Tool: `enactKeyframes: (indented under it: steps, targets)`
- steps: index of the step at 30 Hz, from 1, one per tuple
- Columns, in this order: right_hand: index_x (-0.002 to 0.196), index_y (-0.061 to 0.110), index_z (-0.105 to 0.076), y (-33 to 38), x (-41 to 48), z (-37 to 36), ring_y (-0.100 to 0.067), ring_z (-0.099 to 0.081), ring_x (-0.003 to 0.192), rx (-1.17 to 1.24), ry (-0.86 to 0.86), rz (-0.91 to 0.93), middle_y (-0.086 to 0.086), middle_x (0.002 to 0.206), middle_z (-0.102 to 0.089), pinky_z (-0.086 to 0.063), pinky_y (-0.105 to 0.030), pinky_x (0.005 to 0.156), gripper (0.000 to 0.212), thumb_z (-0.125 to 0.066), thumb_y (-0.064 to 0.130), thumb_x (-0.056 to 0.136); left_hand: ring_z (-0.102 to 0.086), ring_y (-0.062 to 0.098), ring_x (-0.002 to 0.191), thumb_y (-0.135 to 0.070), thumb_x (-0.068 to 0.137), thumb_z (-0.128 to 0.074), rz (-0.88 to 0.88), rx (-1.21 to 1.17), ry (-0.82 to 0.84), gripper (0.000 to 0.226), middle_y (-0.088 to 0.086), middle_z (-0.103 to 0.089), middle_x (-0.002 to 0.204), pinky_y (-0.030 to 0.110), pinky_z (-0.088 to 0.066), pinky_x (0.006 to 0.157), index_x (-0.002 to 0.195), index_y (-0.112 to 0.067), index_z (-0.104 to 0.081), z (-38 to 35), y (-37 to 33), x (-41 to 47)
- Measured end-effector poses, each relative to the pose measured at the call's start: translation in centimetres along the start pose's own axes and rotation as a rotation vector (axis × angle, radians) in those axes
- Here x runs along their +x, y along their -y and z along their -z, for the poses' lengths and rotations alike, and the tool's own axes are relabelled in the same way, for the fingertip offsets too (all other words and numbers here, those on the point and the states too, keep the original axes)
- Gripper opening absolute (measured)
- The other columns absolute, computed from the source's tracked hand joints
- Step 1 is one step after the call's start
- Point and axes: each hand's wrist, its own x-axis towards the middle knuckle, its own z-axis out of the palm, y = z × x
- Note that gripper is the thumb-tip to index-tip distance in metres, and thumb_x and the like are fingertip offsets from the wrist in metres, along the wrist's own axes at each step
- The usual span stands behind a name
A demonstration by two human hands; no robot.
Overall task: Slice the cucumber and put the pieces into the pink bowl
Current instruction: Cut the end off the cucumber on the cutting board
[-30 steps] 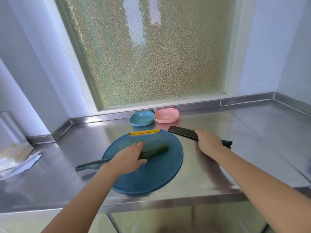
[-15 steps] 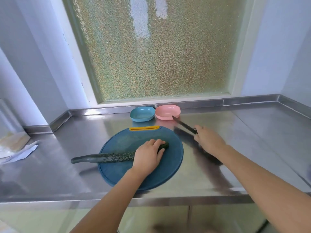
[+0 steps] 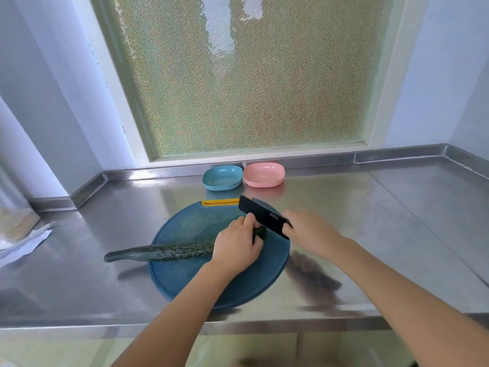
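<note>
The right hand [image 3: 312, 231] is curled round the handle of a broad black rectangular knife [image 3: 262, 215], whose blade stands just beside the fingers of the left hand [image 3: 235, 245]; whether its edge touches the vegetable cannot be told. The left hand grips the long dark green bumpy cucumber [image 3: 169, 252] near its right end. The cucumber lies whole across a round dark blue cutting board [image 3: 185, 282], its left tip overhanging the stainless steel counter [image 3: 370, 221]. At the counter's back edge the empty shallow pink bowl [image 3: 264, 176] sits just beside a matching blue bowl [image 3: 222, 177].
</note>
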Motion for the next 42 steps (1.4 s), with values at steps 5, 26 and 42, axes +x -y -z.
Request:
enactKeyframes:
  steps: [5,26,42]
  targets:
    - [0.069,0.013,-0.033,0.0,0.3,-0.8,-0.026,-0.038,0.063,-0.012,-0.010,-0.003,-0.003,0.062,-0.039,-0.020,-0.030,0.048,0.027,-0.041,0.020,0.094,-0.056,0.017,0.091,-0.036,0.094,-0.044,-0.059,0.043,-0.088,0.026,-0.004,-0.058,0.101,0.026,-0.036,0.065,0.116,-0.023,-0.047,-0.8,0.0,-0.5]
    - [0.067,0.017,-0.031,0.9,0.8,0.5,-0.024,-0.041,0.070,-0.010,0.048,0.021,0.000,0.066,-0.039,-0.022,-0.025,0.049,0.034,-0.038,0.022,0.099,-0.057,0.021,0.080,-0.030,0.091,-0.050,-0.095,0.068,-0.156,0.023,-0.002,-0.061,0.092,0.030,-0.039,0.064,0.113,-0.026,-0.055,-1.5,0.3,-0.4]
    - [0.071,0.014,-0.035,1.7,1.0,1.2,-0.024,-0.042,0.070,-0.038,0.101,0.010,0.001,0.068,-0.039,-0.025,-0.027,0.049,0.030,-0.037,0.021,0.100,-0.057,0.019,0.071,-0.029,0.086,-0.054,-0.096,0.079,-0.185,0.021,-0.003,-0.061,0.083,0.029,-0.040,0.057,0.106,-0.024,-0.057,-1.9,0.5,-0.4]
